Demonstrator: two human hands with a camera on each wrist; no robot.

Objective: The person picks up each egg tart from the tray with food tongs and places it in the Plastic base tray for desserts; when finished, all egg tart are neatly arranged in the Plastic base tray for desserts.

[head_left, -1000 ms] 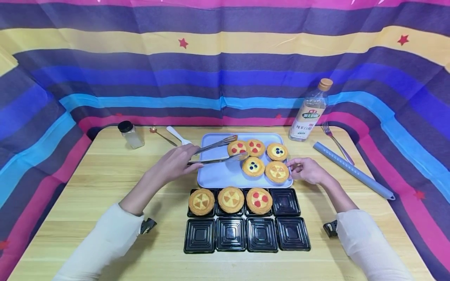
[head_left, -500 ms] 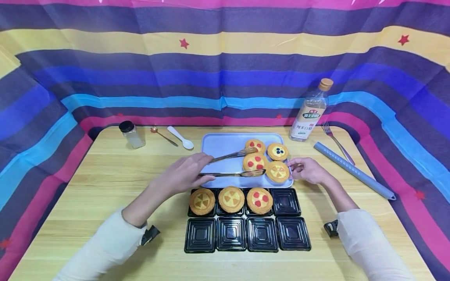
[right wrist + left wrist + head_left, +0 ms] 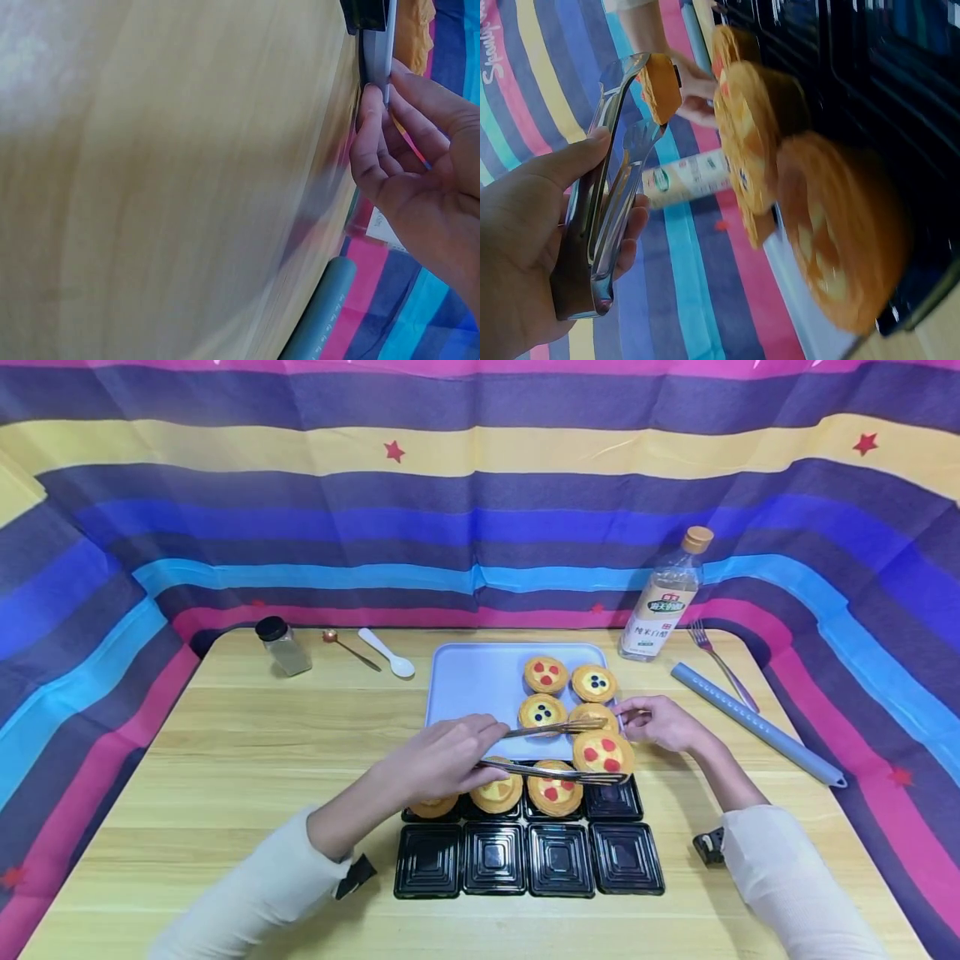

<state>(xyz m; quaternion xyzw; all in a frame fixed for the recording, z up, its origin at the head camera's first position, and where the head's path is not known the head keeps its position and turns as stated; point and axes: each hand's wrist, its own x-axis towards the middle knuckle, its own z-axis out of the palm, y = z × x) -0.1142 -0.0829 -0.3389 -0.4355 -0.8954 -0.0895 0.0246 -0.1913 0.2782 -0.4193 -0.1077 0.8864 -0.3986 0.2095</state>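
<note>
Left hand: your left hand [image 3: 442, 760] squeezes tongs [image 3: 555, 750] clamped on a tart [image 3: 602, 752].
Right hand: your right hand [image 3: 660, 723] pinches the tray [image 3: 480, 689] edge.

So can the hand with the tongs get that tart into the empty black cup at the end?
Probably yes. The left hand holds the tongs, and the tart hangs just above the empty cup. Nothing sits between them.

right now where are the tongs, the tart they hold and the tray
tongs [image 3: 551, 749], head view, on the lower arm
tart [image 3: 602, 752], head view, on its yellow top
tray [image 3: 472, 681], head view, on its bare floor
</note>
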